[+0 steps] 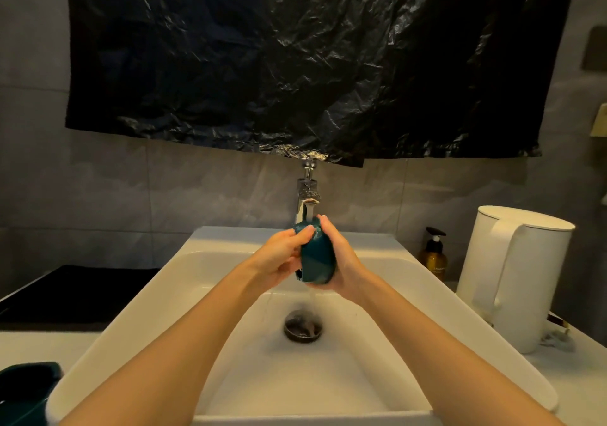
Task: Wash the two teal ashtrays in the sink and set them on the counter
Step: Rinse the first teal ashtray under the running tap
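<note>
Both left hand (278, 258) and right hand (345, 269) grip a teal ashtray (318, 261) over the white sink (154, 297), grey tiles (197, 189) behind.

Both forearms are extended forward, converging. The teal ashtray (317, 258) is gripped on its left by the left hand (281, 257) and on its right by the right hand (344, 263), fingers curled.
</note>
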`<state>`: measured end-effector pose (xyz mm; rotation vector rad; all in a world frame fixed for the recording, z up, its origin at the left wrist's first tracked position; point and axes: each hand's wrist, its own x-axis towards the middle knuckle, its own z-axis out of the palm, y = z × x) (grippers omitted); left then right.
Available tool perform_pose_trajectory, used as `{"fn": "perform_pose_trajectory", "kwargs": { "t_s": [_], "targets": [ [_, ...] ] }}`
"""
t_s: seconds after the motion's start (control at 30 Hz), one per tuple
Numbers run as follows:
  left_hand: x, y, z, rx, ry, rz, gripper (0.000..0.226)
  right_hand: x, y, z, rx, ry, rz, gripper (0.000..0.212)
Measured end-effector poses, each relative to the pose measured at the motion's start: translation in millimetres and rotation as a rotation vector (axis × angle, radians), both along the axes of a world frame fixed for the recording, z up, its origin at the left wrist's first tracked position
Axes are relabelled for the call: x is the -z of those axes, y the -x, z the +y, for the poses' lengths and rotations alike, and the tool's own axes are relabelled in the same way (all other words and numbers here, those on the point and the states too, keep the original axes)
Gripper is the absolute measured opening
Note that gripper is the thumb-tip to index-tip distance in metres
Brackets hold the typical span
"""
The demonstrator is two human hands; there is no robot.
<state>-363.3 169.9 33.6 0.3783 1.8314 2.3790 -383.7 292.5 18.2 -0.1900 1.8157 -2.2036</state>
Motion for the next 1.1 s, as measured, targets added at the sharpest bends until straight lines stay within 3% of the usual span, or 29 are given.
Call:
{"fn": "perform_pose_trajectory", "kwargs": {
  "t_s": [0.07,0.2,0.53,0.63,0.77,0.87,0.97,1.1],
  "targets": [
    [4.8,-1.2,3.9,0.028,0.104,0.05,0.027,-0.2,0.8,6.2,-0.015,0.01,-0.089,0.06],
    [12.2,-0.3,6.8,0.004,0.22,0.086,0.031,-3.1,-0.2,15.3,-0.052,-0.003,-0.075,0.052],
    [-1.1,-1.3,-0.4,-0.04,-0.128,-0.046,0.031,-3.7,-6.9,3.3,-0.005,-0.13,0.219,0.042],
    [0.3,-0.3,2.0,-0.095,-0.215,-0.104,0.035,-4.6,-12.6,-0.2,0.007,-0.23,0.336,0.052],
    [8.0,5.2,18.8,-0.284,-0.092,-0.157,0.041,-1.4,-11.2,-5.4,0.041,-0.33,0.406,0.057],
    [9.2,8.4,21.1,-0.458,0.079,-0.111,0.045,1.1,-11.5,-7.4,-0.027,-0.338,0.316,0.048],
    [4.2,5.5,14.4,-0.511,0.057,-0.134,0.041,4.0,-7.9,-9.3,-0.073,-0.28,0.279,0.05],
    [-1.5,3.2,7.7,-0.499,0.02,-0.185,0.037,5.2,-6.1,-6.4,-0.121,-0.222,0.321,0.067]
  ]
}}
